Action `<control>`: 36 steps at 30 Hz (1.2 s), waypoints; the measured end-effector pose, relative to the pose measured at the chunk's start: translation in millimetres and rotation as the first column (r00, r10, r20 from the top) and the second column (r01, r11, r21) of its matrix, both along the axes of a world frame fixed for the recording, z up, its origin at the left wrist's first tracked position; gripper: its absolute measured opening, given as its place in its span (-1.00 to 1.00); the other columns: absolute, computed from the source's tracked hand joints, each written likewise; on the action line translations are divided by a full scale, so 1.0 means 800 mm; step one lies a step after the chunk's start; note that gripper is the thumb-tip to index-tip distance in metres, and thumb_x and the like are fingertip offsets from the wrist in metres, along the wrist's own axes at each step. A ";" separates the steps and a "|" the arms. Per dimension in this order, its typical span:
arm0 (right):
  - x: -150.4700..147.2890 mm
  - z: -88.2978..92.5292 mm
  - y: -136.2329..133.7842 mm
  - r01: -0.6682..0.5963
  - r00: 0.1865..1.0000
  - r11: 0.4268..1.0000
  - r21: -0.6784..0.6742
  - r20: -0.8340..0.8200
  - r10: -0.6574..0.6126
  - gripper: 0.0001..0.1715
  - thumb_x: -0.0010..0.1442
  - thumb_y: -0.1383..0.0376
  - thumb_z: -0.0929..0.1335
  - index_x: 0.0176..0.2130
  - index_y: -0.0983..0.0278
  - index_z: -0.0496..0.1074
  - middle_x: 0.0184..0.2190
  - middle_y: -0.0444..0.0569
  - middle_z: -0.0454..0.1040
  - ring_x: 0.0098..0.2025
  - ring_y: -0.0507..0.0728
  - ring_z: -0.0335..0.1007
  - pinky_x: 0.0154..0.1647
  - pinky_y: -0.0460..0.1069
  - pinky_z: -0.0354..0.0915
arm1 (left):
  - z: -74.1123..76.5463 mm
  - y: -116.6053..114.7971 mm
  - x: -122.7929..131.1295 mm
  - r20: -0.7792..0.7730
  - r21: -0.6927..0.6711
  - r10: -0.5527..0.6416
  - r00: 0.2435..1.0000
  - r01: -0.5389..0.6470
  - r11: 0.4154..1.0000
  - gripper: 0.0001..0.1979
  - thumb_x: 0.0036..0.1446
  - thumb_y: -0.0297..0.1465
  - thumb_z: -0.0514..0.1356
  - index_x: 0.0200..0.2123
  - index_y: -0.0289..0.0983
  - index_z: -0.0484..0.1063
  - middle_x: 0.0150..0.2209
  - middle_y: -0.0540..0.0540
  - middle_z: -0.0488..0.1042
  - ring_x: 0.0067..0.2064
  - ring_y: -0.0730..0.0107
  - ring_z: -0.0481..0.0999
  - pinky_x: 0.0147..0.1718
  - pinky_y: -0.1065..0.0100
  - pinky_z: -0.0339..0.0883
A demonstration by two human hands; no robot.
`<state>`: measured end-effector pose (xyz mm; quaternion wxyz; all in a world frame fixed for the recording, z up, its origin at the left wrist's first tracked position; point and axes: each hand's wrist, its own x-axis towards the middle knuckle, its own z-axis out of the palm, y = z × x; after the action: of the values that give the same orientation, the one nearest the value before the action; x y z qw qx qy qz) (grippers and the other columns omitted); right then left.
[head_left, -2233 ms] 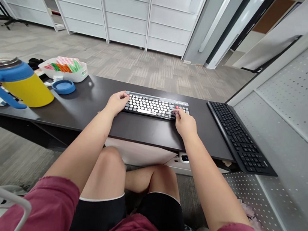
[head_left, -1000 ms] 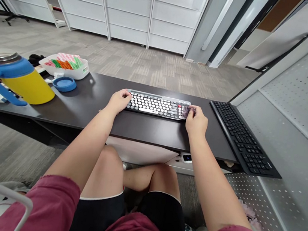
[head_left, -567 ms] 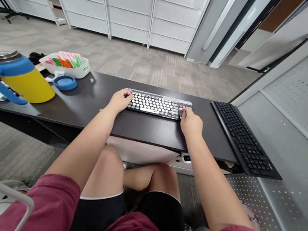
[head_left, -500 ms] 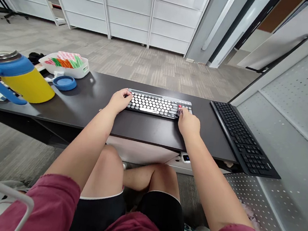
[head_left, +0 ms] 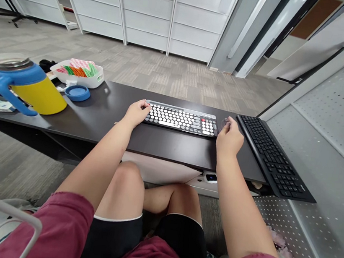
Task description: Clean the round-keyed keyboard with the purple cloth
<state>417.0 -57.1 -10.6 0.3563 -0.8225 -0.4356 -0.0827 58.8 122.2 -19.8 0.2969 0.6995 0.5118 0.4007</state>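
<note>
A black keyboard [head_left: 176, 119] with round white and grey keys and a red key lies flat on the dark desk. My left hand [head_left: 137, 113] is at its left end, fingers curled and closed on that edge. Just past the right end, my right hand [head_left: 230, 137] is raised a little with its fingers pinched. Between its fingertips is a small wire-looped tool [head_left: 224, 122], thin and partly see-through; the fingers hide most of it.
A larger black keyboard [head_left: 273, 155] lies along the right edge beside a perforated metal panel [head_left: 336, 104]. To the left are a blue and yellow mug [head_left: 35, 85], a blue lid [head_left: 78, 93] and a white basket [head_left: 98, 78] of colourful items.
My right hand has moved right, off the keyboard's right-hand keys to beyond its end, uncovering them. My left hand stays at the left end. The whole view has shifted slightly.
</note>
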 end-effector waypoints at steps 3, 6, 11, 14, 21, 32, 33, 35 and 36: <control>-0.012 -0.003 0.007 -0.067 0.993 0.976 -0.206 0.085 0.087 -0.37 0.48 0.26 0.19 0.38 0.25 0.51 0.14 0.26 0.68 0.04 0.37 0.63 0.07 0.18 0.44 | 0.003 -0.002 0.001 -0.005 0.000 0.000 1.000 0.000 1.000 -0.89 0.23 -0.28 0.31 -0.30 -0.13 0.63 0.27 -0.13 0.63 0.39 0.02 0.51 0.44 0.09 0.23; -0.030 -0.006 0.013 -0.214 0.952 0.910 -0.356 0.134 0.276 -0.38 0.48 0.31 0.20 0.40 0.24 0.50 0.16 0.25 0.67 0.07 0.34 0.63 0.09 0.14 0.43 | 0.005 -0.004 0.002 0.001 -0.005 0.005 1.000 -0.005 1.000 -0.90 0.23 -0.29 0.31 -0.31 -0.14 0.63 0.26 -0.14 0.64 0.39 0.00 0.51 0.43 0.10 0.23; -0.036 -0.005 0.010 -0.266 0.929 0.887 -0.378 0.144 0.340 -0.38 0.51 0.31 0.20 0.42 0.18 0.48 0.19 0.19 0.67 0.10 0.33 0.62 0.09 0.13 0.42 | 0.005 -0.005 0.001 0.006 -0.009 -0.008 1.000 0.008 1.000 -0.90 0.23 -0.29 0.31 -0.30 -0.14 0.64 0.26 -0.16 0.63 0.39 -0.03 0.50 0.44 0.07 0.22; -0.033 -0.004 0.009 -0.257 0.935 0.892 -0.373 0.139 0.327 -0.40 0.53 0.28 0.20 0.41 0.15 0.50 0.14 0.15 0.70 0.08 0.33 0.63 0.06 0.13 0.41 | 0.004 -0.003 0.001 0.000 -0.001 -0.004 1.000 0.004 1.000 -0.89 0.23 -0.28 0.31 -0.29 -0.14 0.64 0.28 -0.15 0.63 0.40 0.00 0.50 0.44 0.07 0.22; -0.033 -0.005 0.010 -0.262 0.938 0.901 -0.346 0.130 0.323 -0.43 0.52 0.24 0.22 0.35 0.14 0.56 0.09 0.12 0.72 0.05 0.33 0.64 0.03 0.12 0.41 | 0.003 0.000 -0.001 0.003 -0.012 0.013 1.000 -0.013 1.000 -0.88 0.20 -0.26 0.32 -0.29 -0.14 0.65 0.33 -0.17 0.59 0.37 -0.03 0.53 0.43 0.06 0.23; -0.035 -0.001 0.009 -0.285 0.939 0.902 -0.323 0.095 0.331 -0.46 0.50 0.27 0.22 0.28 0.14 0.60 0.13 0.10 0.71 0.05 0.31 0.64 0.06 0.11 0.43 | 0.009 -0.003 0.002 0.028 -0.037 0.036 0.999 -0.035 0.999 -0.88 0.18 -0.27 0.32 -0.30 -0.15 0.64 0.33 -0.16 0.59 0.33 0.00 0.56 0.42 0.09 0.24; -0.035 -0.001 0.009 -0.284 0.939 0.902 -0.325 0.096 0.330 -0.47 0.50 0.27 0.23 0.28 0.14 0.60 0.11 0.11 0.72 0.05 0.31 0.64 0.06 0.11 0.42 | 0.009 -0.003 0.002 0.033 -0.042 0.036 0.999 -0.034 0.999 -0.88 0.18 -0.27 0.33 -0.30 -0.15 0.65 0.34 -0.16 0.58 0.33 0.00 0.56 0.42 0.09 0.24; -0.034 -0.001 0.009 -0.286 0.938 0.901 -0.324 0.097 0.333 -0.47 0.51 0.27 0.23 0.28 0.15 0.60 0.09 0.11 0.72 0.05 0.31 0.64 0.06 0.10 0.42 | 0.009 -0.002 0.002 0.042 -0.045 0.034 0.999 -0.032 0.998 -0.89 0.18 -0.27 0.33 -0.31 -0.15 0.64 0.35 -0.16 0.57 0.34 0.00 0.56 0.43 0.09 0.24; -0.034 -0.001 0.009 -0.289 0.937 0.902 -0.321 0.097 0.335 -0.48 0.51 0.27 0.23 0.28 0.15 0.60 0.09 0.11 0.72 0.05 0.31 0.64 0.06 0.10 0.41 | 0.008 -0.002 0.001 0.043 -0.046 0.033 0.999 -0.031 0.998 -0.89 0.18 -0.26 0.33 -0.31 -0.15 0.64 0.36 -0.16 0.57 0.34 0.00 0.56 0.43 0.08 0.23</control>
<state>390.2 -49.7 -11.2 0.2012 -0.7780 -0.5949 -0.0185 60.0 120.4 -13.0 0.3175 0.6754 0.5252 0.4089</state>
